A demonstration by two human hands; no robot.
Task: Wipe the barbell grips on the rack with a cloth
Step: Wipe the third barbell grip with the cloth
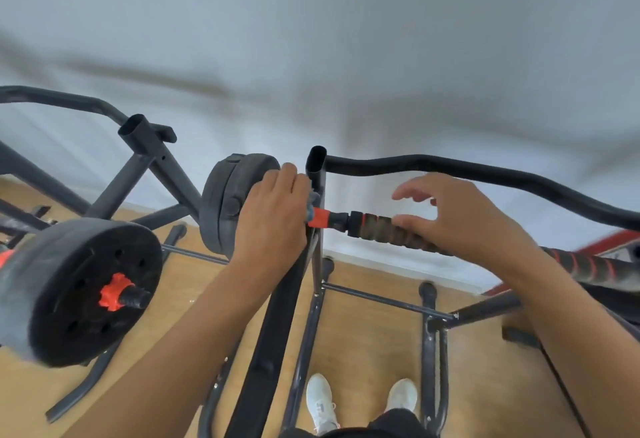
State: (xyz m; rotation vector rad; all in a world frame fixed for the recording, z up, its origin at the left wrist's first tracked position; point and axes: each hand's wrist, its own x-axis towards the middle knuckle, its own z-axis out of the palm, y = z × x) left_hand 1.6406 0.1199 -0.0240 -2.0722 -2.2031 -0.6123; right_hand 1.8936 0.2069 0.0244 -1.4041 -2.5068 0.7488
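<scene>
Wooden floor (363,299) lies below the rack (317,174). Left hand (273,219) pinches a grey cloth (313,200) against the barbell (381,229); right hand (460,219) hovers spread over its one foam grip (374,228). Two weight plates.

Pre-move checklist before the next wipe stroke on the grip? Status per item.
1. Cloth in hand: ok. The left hand grips a grey cloth, only a small bit showing.
2. Cloth on the bar: ok. It sits at the orange collar, beside the rack post.
3. Cloth on the foam grip: not ok, it is still left of it.
4. Right hand steadying the bar: cannot tell. Fingers are spread open above the grip, thumb near it, contact unclear.
5. Bar seated on the rack: cannot tell, the left hand covers the rest point.
6. Weight plate next to the left hand: ok, no gap visible.
</scene>
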